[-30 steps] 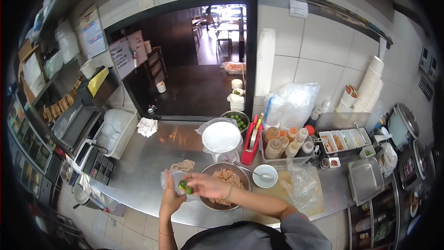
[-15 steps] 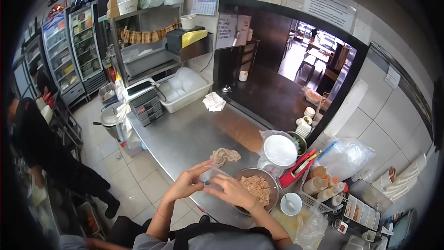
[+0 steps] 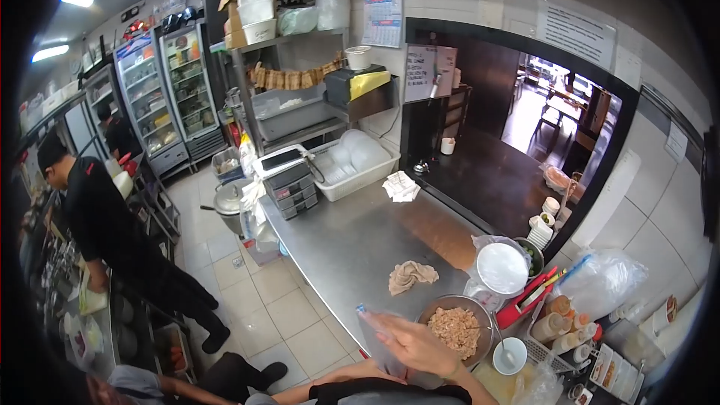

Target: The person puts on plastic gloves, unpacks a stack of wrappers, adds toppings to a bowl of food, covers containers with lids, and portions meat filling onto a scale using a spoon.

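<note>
A clear plastic bag (image 3: 377,341) is at the table's front edge, its tip pointing up and left. My right hand (image 3: 421,346) lies against it, fingers stretched out toward the upper left. My left forearm reaches in from below; the left hand is hidden by the bag and my right hand, so its fingers cannot be made out. Just right of my right hand is a metal bowl (image 3: 489,336) of pinkish-brown chopped mixture (image 3: 456,330). Beyond it sits a crumpled beige cloth (image 3: 412,276) on the steel table (image 3: 337,255).
A white bowl (image 3: 509,356) with a spoon stands right of the metal bowl. Behind are a scale (image 3: 501,268) with a round white top, a red holder (image 3: 525,304) and bottles (image 3: 551,326). Two people in black work at the left; another person's arm and legs show at lower left.
The view has turned left, so the scene sits further right. My hands have come down closer to my body; the left hand has gone out of sight behind the bag and right hand.
</note>
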Demonstrator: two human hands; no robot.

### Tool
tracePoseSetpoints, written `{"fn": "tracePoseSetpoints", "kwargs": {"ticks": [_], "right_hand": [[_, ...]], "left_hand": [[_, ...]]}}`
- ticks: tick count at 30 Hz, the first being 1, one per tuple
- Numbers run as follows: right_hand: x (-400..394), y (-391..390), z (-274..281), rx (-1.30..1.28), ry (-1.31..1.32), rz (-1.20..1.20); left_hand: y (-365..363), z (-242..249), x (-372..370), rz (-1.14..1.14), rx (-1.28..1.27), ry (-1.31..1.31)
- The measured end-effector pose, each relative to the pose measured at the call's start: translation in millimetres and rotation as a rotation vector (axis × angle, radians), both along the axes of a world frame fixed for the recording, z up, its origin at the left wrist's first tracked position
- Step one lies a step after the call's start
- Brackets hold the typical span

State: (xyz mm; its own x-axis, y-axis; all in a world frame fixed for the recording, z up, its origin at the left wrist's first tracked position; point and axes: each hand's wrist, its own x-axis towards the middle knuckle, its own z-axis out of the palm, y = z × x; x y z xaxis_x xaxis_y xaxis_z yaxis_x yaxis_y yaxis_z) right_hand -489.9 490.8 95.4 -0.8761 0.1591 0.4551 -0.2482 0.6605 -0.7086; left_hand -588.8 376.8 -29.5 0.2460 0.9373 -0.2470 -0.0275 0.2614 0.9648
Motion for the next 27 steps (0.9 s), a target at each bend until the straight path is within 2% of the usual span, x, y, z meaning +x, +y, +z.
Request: {"fn": "tracePoseSetpoints", "kwargs": {"ticks": [1,3,4,7,8,9,10,11,12,14,15,16,17,20,21,22,26,27], "right_hand": [[6.2,9.1,6.5,0.098,0.024,-0.072],[29.8,32.0,18.1,0.289,0.050,-0.237],[40.6,41.8,19.0,0.040,0.147,-0.315],[75.4,54.2,32.2,-0.458,0.444,-0.512],[76.2,57.5,34.2,-0.456,0.653,-0.497],[75.6,63.0,15.9,-0.569,0.618,-0.333],[68.4,75.2,-2.8,-0.271,0.431,-0.184],[62.4,64.4,-21.5,-0.261,0.262,-0.076],[56.0,52.7,-38.3,-0.236,0.090,0.024],[44.5,19.7,-66.2,-0.694,-0.199,0.155],[39.4,17.7,-75.5,-0.897,-0.349,0.226],[37.1,18.5,-76.5,-1.067,-0.348,0.280],[34.8,19.4,-77.4,-1.237,-0.347,0.327],[53.2,48.5,-56.1,-1.587,0.197,0.386],[57.3,59.3,-55.6,-1.616,0.315,0.375],[65.2,59.3,-63.0,-1.660,0.423,0.355],[81.8,61.8,-62.2,-1.825,0.684,0.270],[83.5,65.5,-69.0,-1.695,0.699,0.180]], "left_hand": [[3.7,-3.3,0.6,-0.110,-0.064,-0.103],[7.0,5.5,-6.8,-0.160,0.008,-0.063],[7.8,11.0,-9.5,-0.190,0.043,-0.053],[-2.1,22.3,-25.5,-0.119,-0.110,-0.121],[1.4,16.9,-30.6,-0.117,0.012,-0.315],[4.0,6.7,-35.5,-0.108,0.128,-0.510],[7.4,12.8,-35.5,-0.091,0.240,-0.704],[14.0,21.3,-31.1,-0.102,0.293,-0.757],[21.0,33.6,-26.8,-0.164,0.228,-0.559],[32.4,49.0,-20.2,-0.279,0.103,-0.146],[43.1,43.3,-12.1,-0.401,0.074,-0.084],[56.0,34.0,-3.0,-0.524,0.044,-0.023],[60.6,23.0,6.3,-0.467,0.022,-0.089],[58.5,17.1,7.3,-0.288,-0.018,-0.150],[61.7,14.9,-2.4,-0.299,-0.011,-0.065],[59.3,27.7,1.1,-0.205,-0.010,-0.013],[55.2,52.5,22.2,-0.109,-0.060,-0.146],[53.2,53.9,24.7,-0.069,-0.103,-0.215]]}}
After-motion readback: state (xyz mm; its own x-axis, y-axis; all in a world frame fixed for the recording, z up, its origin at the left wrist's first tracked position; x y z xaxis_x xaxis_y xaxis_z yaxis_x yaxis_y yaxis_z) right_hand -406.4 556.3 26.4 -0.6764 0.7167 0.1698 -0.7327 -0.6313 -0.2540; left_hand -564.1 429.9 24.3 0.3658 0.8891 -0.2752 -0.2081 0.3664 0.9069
